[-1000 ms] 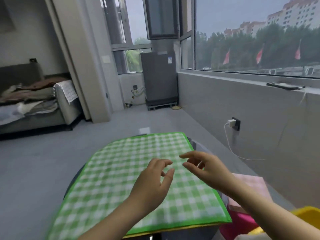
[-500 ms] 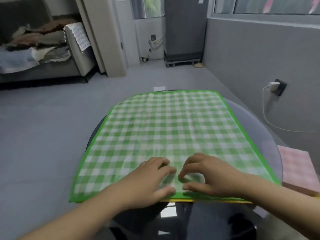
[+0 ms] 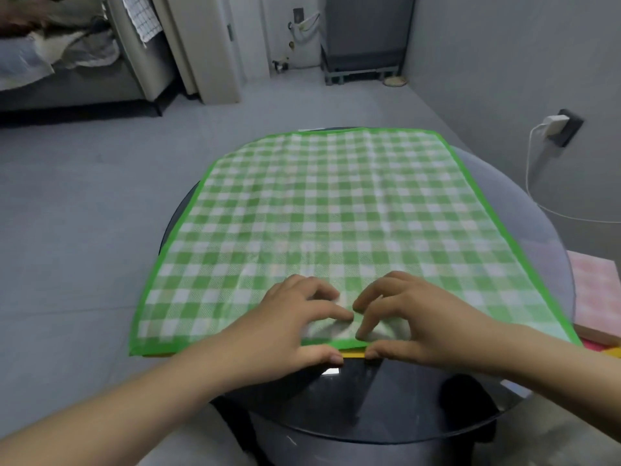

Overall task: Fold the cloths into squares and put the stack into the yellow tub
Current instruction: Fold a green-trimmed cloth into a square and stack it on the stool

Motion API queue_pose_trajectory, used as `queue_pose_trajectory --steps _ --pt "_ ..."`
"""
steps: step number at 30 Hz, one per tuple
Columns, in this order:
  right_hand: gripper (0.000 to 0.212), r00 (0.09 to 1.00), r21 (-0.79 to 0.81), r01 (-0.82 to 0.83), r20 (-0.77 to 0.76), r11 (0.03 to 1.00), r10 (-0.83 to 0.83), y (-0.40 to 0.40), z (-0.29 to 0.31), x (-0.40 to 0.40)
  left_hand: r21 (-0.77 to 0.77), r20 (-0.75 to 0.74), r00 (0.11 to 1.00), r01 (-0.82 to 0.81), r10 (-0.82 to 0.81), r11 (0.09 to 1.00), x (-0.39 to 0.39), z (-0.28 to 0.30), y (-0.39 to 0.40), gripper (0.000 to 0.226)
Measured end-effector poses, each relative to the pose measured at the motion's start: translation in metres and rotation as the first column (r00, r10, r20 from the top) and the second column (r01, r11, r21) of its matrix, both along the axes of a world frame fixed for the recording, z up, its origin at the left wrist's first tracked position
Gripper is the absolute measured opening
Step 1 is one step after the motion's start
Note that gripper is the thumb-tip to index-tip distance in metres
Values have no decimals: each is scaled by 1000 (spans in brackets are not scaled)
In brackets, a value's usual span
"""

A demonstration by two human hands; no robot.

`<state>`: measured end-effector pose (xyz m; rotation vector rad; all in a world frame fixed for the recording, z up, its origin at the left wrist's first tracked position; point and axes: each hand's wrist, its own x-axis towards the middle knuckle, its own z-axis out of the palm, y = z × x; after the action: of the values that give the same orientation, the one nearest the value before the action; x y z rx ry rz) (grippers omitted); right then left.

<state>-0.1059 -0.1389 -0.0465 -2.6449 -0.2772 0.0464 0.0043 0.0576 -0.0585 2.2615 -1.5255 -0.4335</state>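
1. A second ago my hands are hovering above the green checked cloth (image 3: 322, 213); now both are down on its near edge, and my view has dipped from the window to the glass surface (image 3: 524, 203). The fabric puckers between my fingers, so I judge the first fold is about to start.
2. My left hand (image 3: 295, 327) pinches the near hem: fingers curled on top of the cloth, thumb under the edge at the rim.
3. My right hand (image 3: 413, 317) mirrors it just beside, fingers curled into the fabric, thumb tucked at the hem. The two sets of fingertips almost touch at the middle of the edge.
4. The cloth itself lies spread flat and unfolded across the round surface, its corners hanging past the rim. A thin yellow edge (image 3: 353, 355) peeks out beneath the near hem; I cannot tell what it belongs to.
5. A pink checked cloth (image 3: 594, 297) sits off to my right, well apart. The yellow tub is not plainly in view, so stacking is a long way off.
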Motion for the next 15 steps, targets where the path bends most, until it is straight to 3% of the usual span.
queue_pose_trajectory --steps 2,5,11,15 --pt "16 999 18 45 -25 999 -44 0 3 -1 -7 -44 999 -26 25 1000 0 7 -1 40" --pt "12 991 -11 133 -15 991 -133 2 7 0 -3 -68 993 -98 98 995 1 18 -3 17" --pt "22 959 -244 283 88 927 -270 7 18 1 116 21 972 -236 235 965 4 41 -8 20" --pt "24 931 -266 360 158 894 -328 -2 32 7 104 144 942 -318 302 942 9 59 -14 31"
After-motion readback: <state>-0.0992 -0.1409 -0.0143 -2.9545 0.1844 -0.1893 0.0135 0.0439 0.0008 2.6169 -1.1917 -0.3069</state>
